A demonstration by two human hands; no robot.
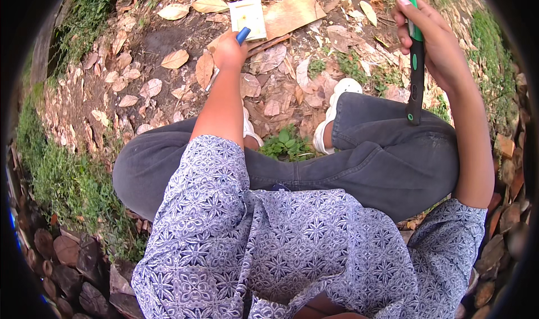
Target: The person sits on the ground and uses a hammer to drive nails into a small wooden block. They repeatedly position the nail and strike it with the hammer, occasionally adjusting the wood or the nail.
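My left hand (230,50) is closed round a tool with a blue handle (243,35), whose end sticks out past the fingers. A thin metal piece (211,80) shows below this hand; whether it belongs to the same tool is unclear. Just beyond lies a small cream-coloured square piece (247,17) with a raised rim, on a flat brown board (295,16). At the upper right, my right hand (429,41) grips a green-and-black long-handled tool (415,77) above my right knee. Its head is outside the picture, so I cannot tell its kind.
Dry leaves (175,59) cover the soil around the board. Thin wooden strips (269,44) lie at its near edge. My bent legs (370,156) and white shoes (339,97) are close below. Grass (62,167) grows at the left, and stacked logs (67,251) stand behind it.
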